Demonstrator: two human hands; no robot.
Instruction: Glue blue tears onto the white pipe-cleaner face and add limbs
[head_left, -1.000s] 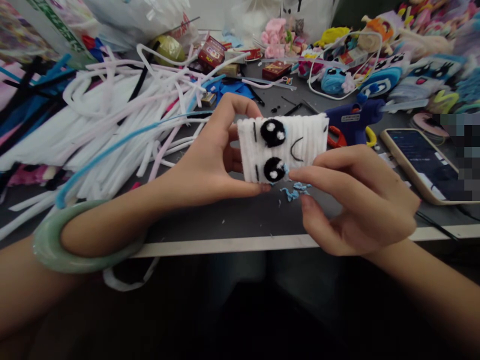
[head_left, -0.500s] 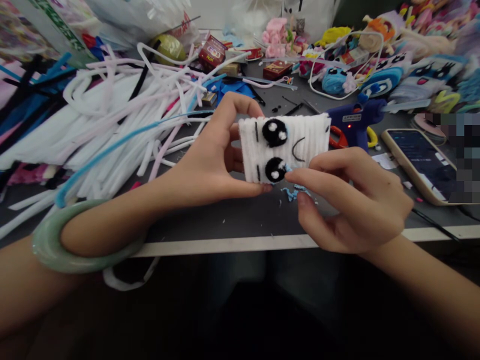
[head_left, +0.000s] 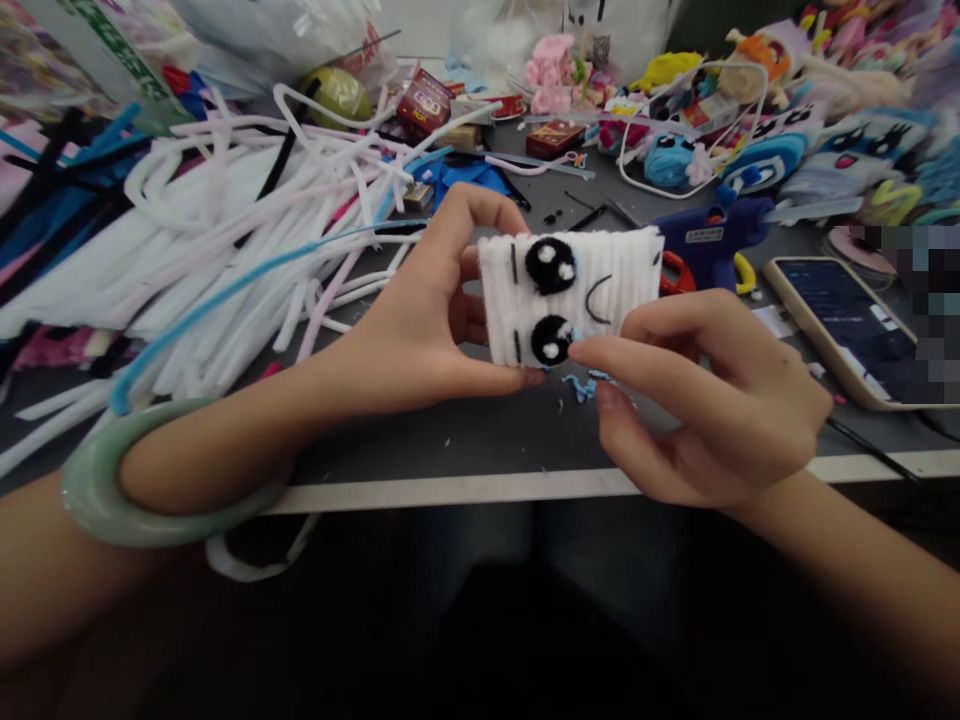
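Observation:
A white fuzzy block (head_left: 592,270) built from rows of pipe cleaners is turned sideways, with a face of two black eyes, short brow lines and a curved black mouth. My left hand (head_left: 420,320) grips its left end, thumb below and fingers above and behind. With my right hand (head_left: 712,400), I touch the edge of the lower black eye (head_left: 551,341) with the index fingertip, beside a small light-blue bit. The right thumb is apart from that finger. Blue fuzzy scraps (head_left: 581,388) lie on the desk just below the block.
White and pink pipe cleaners (head_left: 247,230) spread across the left. Behind the block lie a dark-blue glue gun (head_left: 709,240) and red-handled scissors (head_left: 675,272). A phone (head_left: 847,320) rests at right. Plush-like figures (head_left: 832,150) crowd the back right. The desk's pale front edge (head_left: 465,490) runs below my hands.
My right hand has shifted very slightly right, its fingertip still at the lower eye. The red light on the glue gun no longer shows. The block and left hand are still.

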